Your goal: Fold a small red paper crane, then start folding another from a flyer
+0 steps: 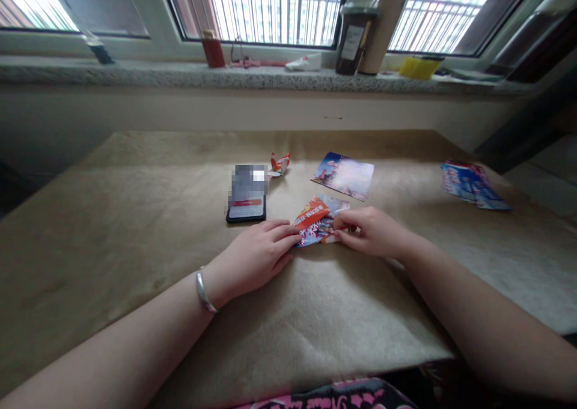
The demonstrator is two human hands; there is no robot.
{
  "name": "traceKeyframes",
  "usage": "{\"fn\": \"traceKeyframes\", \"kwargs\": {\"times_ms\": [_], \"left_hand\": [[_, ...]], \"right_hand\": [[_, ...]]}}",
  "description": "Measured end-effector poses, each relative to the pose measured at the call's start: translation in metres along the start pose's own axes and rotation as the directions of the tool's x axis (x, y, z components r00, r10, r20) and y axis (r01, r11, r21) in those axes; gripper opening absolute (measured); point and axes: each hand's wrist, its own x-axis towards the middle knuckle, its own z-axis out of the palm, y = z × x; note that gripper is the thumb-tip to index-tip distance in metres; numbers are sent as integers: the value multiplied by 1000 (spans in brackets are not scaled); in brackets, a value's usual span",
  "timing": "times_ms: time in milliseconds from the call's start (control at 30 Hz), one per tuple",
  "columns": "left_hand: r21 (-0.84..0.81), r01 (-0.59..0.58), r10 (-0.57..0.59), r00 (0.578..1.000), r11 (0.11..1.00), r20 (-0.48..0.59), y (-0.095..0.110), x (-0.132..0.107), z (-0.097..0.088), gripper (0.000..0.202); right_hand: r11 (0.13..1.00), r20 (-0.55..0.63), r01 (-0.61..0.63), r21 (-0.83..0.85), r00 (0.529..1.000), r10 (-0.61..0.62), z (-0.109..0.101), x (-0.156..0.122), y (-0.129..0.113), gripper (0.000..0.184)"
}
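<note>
A partly folded piece of colourful printed paper (316,218) lies on the brown paper-covered table (135,217) between my hands. My left hand (256,256), with a silver bangle on its wrist, rests flat with the fingertips pressing the paper's left edge. My right hand (372,232) pinches the paper's right edge with curled fingers. Just beyond my left hand lies a black phone (247,200). A small folded paper figure (280,163) sits behind the phone.
A flat printed sheet (345,175) lies farther back, and a stack of similar sheets (471,184) lies at the far right. The stone windowsill (157,74) holds a red cup (213,50), a dark jar (352,42), a yellow item (420,66).
</note>
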Motion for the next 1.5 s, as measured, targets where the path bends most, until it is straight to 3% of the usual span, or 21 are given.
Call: {"fn": "traceKeyframes", "kwargs": {"times_ms": [367,667,933,1200,1500], "left_hand": [[-22,-7,8,998,1000,67,2,-4,0,52],[-10,-7,8,993,1000,115,6,-2,-5,59],[25,-3,1,994,1000,108,4,-4,2,58],[71,9,-20,988,997,153,6,-3,0,57],[72,16,-25,991,997,128,6,-2,3,56]], "right_hand": [[989,54,-99,105,994,94,-3,5,10,19],[981,32,-192,-37,981,193,0,9,7,19],[953,-35,-246,-175,969,243,4,10,9,18],[932,-64,-289,-219,957,282,8,11,16,20],[889,-74,-368,-273,929,361,9,15,12,25]]}}
